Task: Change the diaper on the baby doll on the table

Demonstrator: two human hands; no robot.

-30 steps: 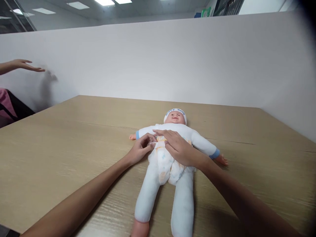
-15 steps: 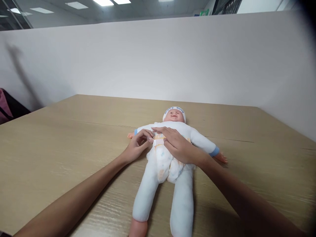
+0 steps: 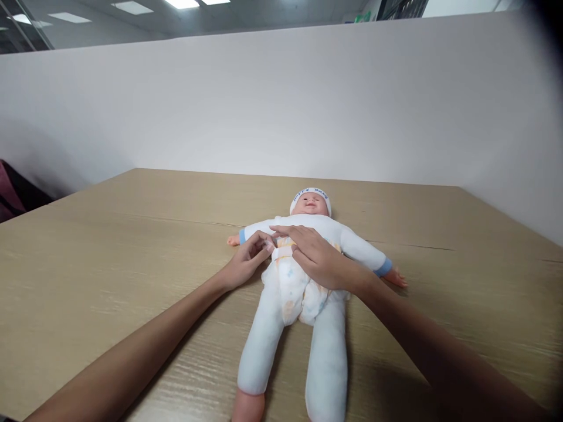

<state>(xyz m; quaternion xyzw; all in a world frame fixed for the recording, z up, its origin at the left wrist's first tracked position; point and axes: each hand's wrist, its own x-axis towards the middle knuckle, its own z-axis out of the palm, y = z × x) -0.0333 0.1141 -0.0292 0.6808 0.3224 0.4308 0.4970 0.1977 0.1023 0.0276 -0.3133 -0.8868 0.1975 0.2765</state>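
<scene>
A baby doll (image 3: pixel 308 234) in a white suit with blue cuffs and a white cap lies on its back on the wooden table (image 3: pixel 109 252), head away from me. It wears a white diaper (image 3: pixel 290 287) with small coloured prints. My left hand (image 3: pixel 246 264) pinches the diaper's waistband at the doll's side, fingers closed on it. My right hand (image 3: pixel 316 258) lies flat across the doll's belly, fingers stretched toward my left hand and pressing the diaper's top edge.
A white partition wall (image 3: pixel 281 105) runs behind and to the right of the table. At the far left edge a dark and pink object (image 3: pixel 13 193) shows beside the table.
Another person's hand at the far left a second ago has gone out of view. My hands and the doll have barely shifted.
</scene>
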